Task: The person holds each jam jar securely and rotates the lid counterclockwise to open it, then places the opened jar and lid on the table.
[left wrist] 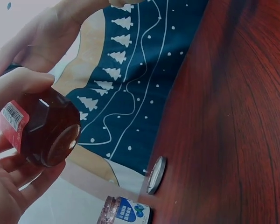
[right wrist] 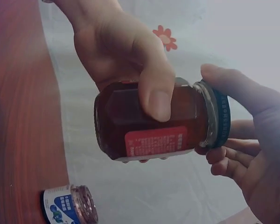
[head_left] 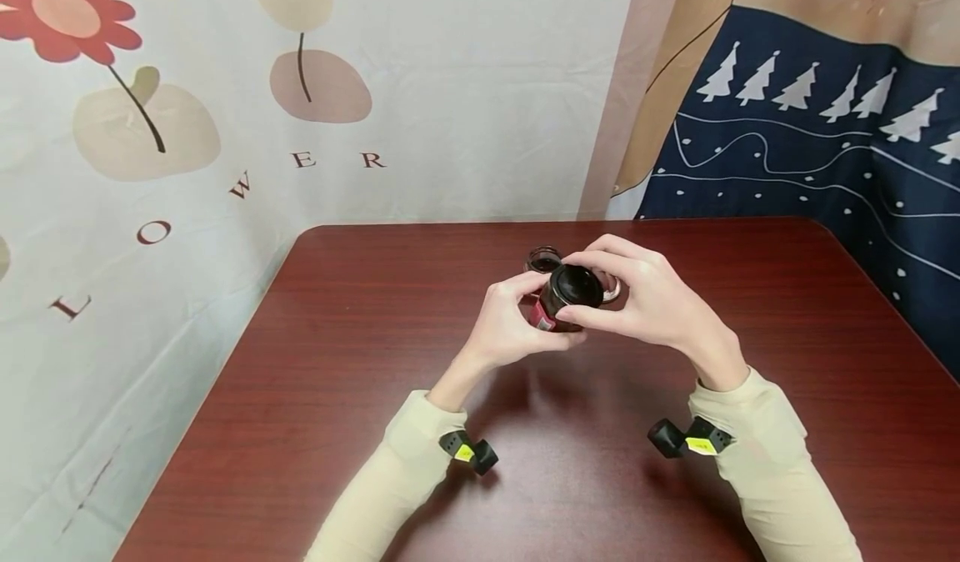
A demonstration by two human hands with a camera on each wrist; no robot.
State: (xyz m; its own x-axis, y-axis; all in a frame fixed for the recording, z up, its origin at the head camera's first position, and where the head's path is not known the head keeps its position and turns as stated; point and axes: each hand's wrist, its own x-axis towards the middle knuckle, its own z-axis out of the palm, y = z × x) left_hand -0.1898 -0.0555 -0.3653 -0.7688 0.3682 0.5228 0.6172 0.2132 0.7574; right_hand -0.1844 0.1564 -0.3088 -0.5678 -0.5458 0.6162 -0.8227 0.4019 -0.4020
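A dark, faceted glass jar (right wrist: 116, 119) with a red label is held up above the table, tilted. My left hand (head_left: 510, 324) grips it round the body, the thumb lying across the glass in the right wrist view. On the jar's mouth sits a dark lid (head_left: 577, 283), with printing along its rim. My right hand (head_left: 652, 299) pinches that lid by its edge, thumb on one side and fingers on the other. The jar's contents look dark reddish brown.
Behind the held jar, a smaller open jar (left wrist: 130, 211) with a blue and white label stands on the brown table (head_left: 360, 429). A loose lid (left wrist: 157, 175) rests near it. Printed curtains (head_left: 480, 87) hang along the table's far edge.
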